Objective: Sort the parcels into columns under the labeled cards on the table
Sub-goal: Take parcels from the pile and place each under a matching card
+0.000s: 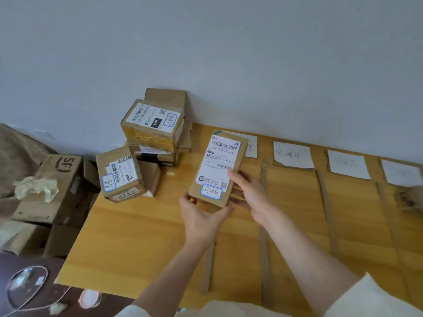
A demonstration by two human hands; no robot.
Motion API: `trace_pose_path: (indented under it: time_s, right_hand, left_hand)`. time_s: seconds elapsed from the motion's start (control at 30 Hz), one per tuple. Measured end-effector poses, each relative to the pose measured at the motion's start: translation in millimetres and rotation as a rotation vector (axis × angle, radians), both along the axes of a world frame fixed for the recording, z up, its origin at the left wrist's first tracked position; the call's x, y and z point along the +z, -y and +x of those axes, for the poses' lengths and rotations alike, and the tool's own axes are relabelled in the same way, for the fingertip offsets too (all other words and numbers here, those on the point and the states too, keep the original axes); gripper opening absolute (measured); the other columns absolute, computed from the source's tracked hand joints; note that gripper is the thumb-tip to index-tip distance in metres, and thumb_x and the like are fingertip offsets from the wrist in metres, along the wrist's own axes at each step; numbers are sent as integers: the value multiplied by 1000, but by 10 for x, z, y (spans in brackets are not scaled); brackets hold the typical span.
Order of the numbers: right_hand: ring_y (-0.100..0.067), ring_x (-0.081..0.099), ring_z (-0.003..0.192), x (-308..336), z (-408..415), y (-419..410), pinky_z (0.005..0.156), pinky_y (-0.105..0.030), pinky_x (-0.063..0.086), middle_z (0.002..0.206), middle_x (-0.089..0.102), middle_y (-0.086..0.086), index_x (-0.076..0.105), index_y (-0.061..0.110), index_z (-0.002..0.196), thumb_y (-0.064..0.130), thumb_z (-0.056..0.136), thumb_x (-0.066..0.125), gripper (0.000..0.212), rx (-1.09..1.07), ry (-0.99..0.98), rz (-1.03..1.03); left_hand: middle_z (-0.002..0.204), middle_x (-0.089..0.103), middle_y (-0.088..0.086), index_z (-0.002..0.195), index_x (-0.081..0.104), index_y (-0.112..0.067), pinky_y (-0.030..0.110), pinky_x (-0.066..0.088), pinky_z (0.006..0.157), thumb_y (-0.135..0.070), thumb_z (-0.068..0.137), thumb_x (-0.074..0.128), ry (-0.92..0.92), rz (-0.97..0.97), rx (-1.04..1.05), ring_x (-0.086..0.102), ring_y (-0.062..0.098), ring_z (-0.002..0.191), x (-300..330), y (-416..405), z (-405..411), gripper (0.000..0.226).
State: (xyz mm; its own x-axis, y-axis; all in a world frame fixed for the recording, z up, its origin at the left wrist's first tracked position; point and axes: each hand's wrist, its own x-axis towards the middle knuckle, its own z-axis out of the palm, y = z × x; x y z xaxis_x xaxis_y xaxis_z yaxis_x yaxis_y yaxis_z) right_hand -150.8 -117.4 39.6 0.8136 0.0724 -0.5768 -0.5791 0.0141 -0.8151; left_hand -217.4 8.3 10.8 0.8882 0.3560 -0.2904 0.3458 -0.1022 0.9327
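Both hands hold a flat brown parcel (pixel 217 165) with a white shipping label above the wooden table (pixel 137 236). My left hand (pixel 201 216) grips its near bottom edge. My right hand (pixel 249 193) grips its right side, thumb on the label. Behind the parcel a white card (pixel 251 147) is partly hidden. Further labeled cards lie along the back edge: one (pixel 293 155), another (pixel 348 164) and a third (pixel 401 172). A stack of parcels (pixel 152 126) stands at the table's back left corner, with a smaller parcel (pixel 119 175) leaning beside it.
Cardboard strips (pixel 264 225) (pixel 327 209) lie on the table as column dividers. Larger boxes (pixel 61 179) with crumpled paper sit left of the table. A cable and a round object lie on the dark surface at bottom left. The wall runs behind the table.
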Motion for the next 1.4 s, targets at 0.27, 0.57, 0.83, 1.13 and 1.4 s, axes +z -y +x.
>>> trace_pose_path:
  time_s: [0.27, 0.57, 0.83, 1.13, 1.4]
  right_hand:
    - [-10, 69, 92, 71, -34, 479, 72, -27, 47, 102, 75, 9, 62, 30, 117, 42, 87, 64, 32, -98, 39, 9]
    - [-11, 72, 88, -21, -218, 966, 78, -32, 53, 105, 75, 3, 60, 27, 117, 30, 89, 62, 28, -123, -3, 12]
    - [-14, 71, 90, -193, -478, 1477, 87, -38, 52, 100, 76, 5, 62, 23, 119, 37, 85, 66, 37, -269, -89, -12]
    - [-13, 72, 93, -291, -643, 2186, 81, -33, 57, 101, 76, 3, 63, 22, 119, 42, 81, 70, 44, -544, -198, 39]
    - [-21, 64, 99, -271, -579, 2961, 96, -40, 52, 107, 68, -5, 54, 19, 122, 41, 83, 69, 48, -852, -256, 105]
  left_hand:
    - [127, 41, -9, 121, 29, -29, 32, 43, 103, -50, 49, 89, 5, 26, -213, 44, 12, 121, 74, 284, 32, 96]
    - [127, 44, -11, 119, 30, -30, 35, 46, 100, -49, 50, 91, -50, 39, -294, 48, 12, 118, 9, 671, -44, 94]
    - [112, 57, -19, 115, 45, -32, 21, 49, 76, -30, 63, 89, -170, 19, -434, 60, 5, 100, -20, 927, -121, 69]
    - [118, 55, -9, 126, 46, -26, 29, 49, 80, -29, 72, 83, -284, 85, -485, 59, 12, 103, -131, 1262, -170, 65]
    - [122, 52, -8, 123, 50, -24, 29, 48, 76, -37, 82, 73, -341, 160, -510, 58, 14, 108, -165, 1552, -201, 49]
